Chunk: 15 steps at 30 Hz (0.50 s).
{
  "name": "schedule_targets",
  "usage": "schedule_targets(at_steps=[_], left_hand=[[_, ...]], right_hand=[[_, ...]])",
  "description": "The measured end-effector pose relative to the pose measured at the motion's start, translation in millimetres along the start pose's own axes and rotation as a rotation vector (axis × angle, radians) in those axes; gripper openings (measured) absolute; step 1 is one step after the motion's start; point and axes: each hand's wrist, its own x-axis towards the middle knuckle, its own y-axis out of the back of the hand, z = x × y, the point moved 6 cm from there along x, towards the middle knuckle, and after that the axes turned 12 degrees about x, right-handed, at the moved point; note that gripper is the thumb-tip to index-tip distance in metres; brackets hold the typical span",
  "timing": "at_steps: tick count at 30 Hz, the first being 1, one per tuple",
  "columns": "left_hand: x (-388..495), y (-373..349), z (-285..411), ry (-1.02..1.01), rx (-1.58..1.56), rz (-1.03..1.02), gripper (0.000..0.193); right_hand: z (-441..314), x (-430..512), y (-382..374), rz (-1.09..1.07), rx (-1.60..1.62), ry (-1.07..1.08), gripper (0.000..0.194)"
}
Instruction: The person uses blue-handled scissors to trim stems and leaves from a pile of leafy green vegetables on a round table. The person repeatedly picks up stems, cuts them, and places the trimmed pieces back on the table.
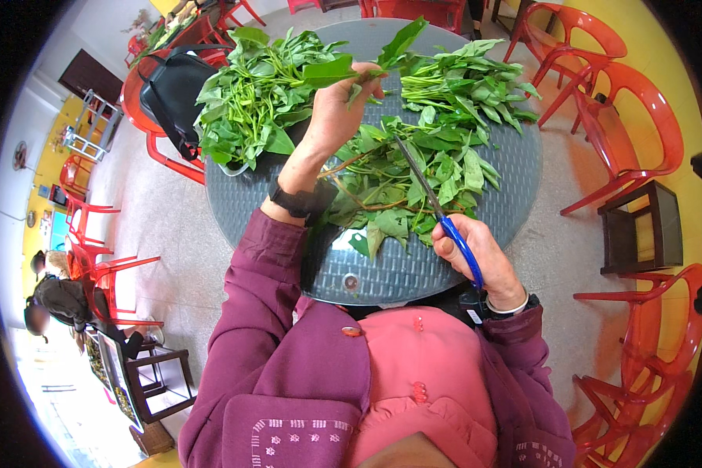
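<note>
My left hand (344, 102) is raised over the round grey table (351, 286) and pinches a leafy green sprig (402, 44), whose leaves stick out on both sides of the fingers. In my right hand (482, 251) is a pair of scissors (459, 248) with blue handles. Their blades point up and away, over a loose pile of leafy stems (439, 175). Behind that pile, to the right, lies a bundle of leafy greens (468, 82) with its stalk ends lined up. A larger heap of greens (251, 93) rests in a container at the left, mostly hidden by leaves.
A black bag (178, 93) sits on a red chair (158, 140) at the table's left. Red plastic chairs (632, 128) and a dark wooden stool (640, 228) line the right wall. Off to the left, people (64, 298) sit near a dark-framed stool (161, 380).
</note>
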Motion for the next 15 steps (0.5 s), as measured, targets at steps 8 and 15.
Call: schedule_targets(at_steps=[8,15], left_hand=[[-2,-2,1,0.043,-0.219,-0.003,0.02],[-1,-6,9,0.083,-0.337,-0.121,0.02]], right_hand=[[3,-2,2,-0.007,0.125,-0.059,0.03],[-4,-7,19,0.054,0.269,0.056,0.065]])
